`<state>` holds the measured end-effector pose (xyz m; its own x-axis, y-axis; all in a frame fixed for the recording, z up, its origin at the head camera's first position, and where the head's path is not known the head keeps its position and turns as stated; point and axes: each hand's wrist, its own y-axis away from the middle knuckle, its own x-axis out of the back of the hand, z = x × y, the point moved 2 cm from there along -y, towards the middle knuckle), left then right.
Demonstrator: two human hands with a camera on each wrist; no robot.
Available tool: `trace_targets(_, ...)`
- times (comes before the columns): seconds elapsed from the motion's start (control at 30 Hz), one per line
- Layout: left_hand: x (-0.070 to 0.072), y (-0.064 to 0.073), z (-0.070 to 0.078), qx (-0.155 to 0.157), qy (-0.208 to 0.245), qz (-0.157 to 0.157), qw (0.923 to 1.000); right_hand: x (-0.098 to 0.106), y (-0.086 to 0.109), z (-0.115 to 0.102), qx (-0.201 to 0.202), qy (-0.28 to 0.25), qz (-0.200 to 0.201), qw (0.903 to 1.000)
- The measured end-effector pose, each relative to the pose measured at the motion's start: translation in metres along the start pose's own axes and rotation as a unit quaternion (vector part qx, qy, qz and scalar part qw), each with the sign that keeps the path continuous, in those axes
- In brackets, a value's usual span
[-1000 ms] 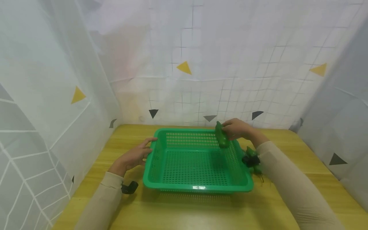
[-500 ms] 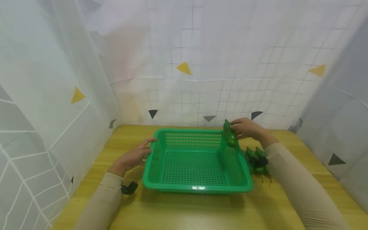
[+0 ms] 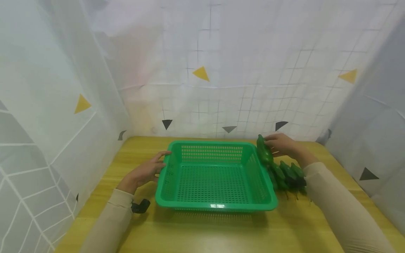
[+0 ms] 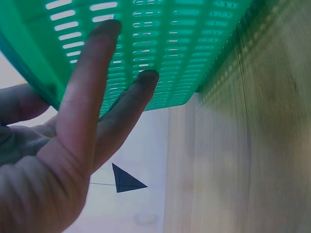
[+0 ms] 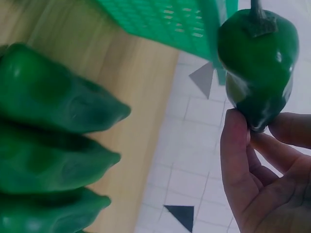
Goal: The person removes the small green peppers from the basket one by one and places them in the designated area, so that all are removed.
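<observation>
A long green pepper point(image 3: 264, 151) is pinched at its pointed tip by my right hand point(image 3: 281, 144), stem end away from the fingers in the right wrist view. It hangs at the far right corner of the green plastic basket point(image 3: 216, 206), on the outer side of the rim. More green peppers point(image 5: 53, 155) lie side by side on the table just right of the basket, tips pointing away, below the held one. My left hand point(image 3: 145, 172) holds the basket's left side, one finger over the rim and others against the slotted outer wall point(image 4: 170, 53).
The wooden table point(image 3: 209, 232) reaches back to a white sheet point(image 3: 240, 70) patterned with grid lines and triangles. Similar sheets hang at both sides. A black wrist device point(image 3: 140, 206) sits on the left wrist. The basket's slotted floor point(image 3: 212, 184) is bare.
The right hand has carried the pepper rightward, from above the basket's inside to beyond its right rim, uncovering more of the peppers on the table. The left hand has stayed at the basket.
</observation>
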<state>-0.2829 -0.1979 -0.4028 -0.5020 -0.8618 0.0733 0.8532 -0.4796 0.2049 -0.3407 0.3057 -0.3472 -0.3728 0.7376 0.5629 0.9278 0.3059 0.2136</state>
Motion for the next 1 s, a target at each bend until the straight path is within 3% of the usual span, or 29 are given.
trace_targets(0.27, -0.001, 0.003, 0.002, -0.002, -0.002, -0.008, 1.0, 0.009, 0.009, 0.02, -0.013, 0.0, -0.008, 0.9999)
trace_targets(1.0, 0.001, 0.002, 0.0, -0.007, -0.016, -0.004, 0.9998, 0.021, 0.038, 0.067, -0.039, 0.026, 0.02, 0.9987)
